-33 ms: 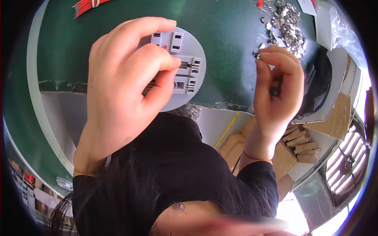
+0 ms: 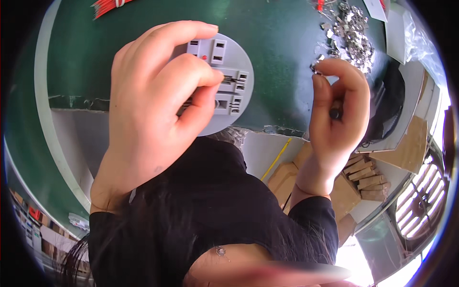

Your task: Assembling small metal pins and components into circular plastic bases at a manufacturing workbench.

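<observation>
Over gray disc (image 2: 239,55), left grip (image 2: 155,100) unchanged

A lane of bare green tabletop (image 2: 279,50) is left open between the round grey base (image 2: 239,52) and the right hand (image 2: 351,103), seen at the base's 3 o'clock. Passage is blocked at 9 o'clock by the left hand (image 2: 153,95), at 2 by heaped metal pieces (image 2: 353,36) and at 10 by a tied red bundle (image 2: 105,7).
</observation>
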A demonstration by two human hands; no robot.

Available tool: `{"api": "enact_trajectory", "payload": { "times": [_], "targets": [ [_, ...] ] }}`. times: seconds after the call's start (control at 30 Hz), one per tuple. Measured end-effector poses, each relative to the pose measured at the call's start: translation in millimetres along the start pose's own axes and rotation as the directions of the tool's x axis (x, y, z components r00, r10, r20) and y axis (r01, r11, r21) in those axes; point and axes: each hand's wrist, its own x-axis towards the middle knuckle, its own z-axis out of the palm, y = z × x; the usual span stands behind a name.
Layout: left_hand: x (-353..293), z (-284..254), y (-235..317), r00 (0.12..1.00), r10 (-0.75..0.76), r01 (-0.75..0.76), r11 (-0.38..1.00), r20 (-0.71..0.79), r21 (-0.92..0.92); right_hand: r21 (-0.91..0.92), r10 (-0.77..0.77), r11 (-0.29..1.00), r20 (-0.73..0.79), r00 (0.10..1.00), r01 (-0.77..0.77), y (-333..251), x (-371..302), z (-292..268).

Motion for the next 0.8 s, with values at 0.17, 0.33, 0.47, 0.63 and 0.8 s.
{"api": "enact_trajectory", "payload": {
  "times": [0.17,0.33,0.47,0.63,0.8],
  "targets": [
    [-0.5,2.2,3.5,1.0,-0.017,0.016,0.999,-0.023,-0.038,0.318,-0.125,0.943,0.07,0.99,0.096,-8.2,-7.4,15.9],
    [-1.8,7.8,6.0,0.998,-0.035,0.032,0.998,-0.053,-0.057,0.322,-0.164,0.933,-0.019,0.986,0.162,-22.3,-19.6,39.2],
    [-4.0,12.3,5.6,0.996,0.002,0.0,1.0,-0.092,0.019,0.093,-0.109,0.989,-0.034,0.993,0.112,-21.7,-25.0,38.0],
    [-4.6,12.9,4.5,0.994,-0.016,0.017,1.0,-0.107,0.006,0.181,-0.012,0.983,-0.058,0.998,0.023,-22.5,-25.4,35.8],
    [-4.0,11.8,4.4,0.996,0.004,-0.001,0.999,-0.093,0.041,0.23,0.078,0.971,-0.055,0.995,-0.063,-25.8,-28.1,36.0]
  ]
}}
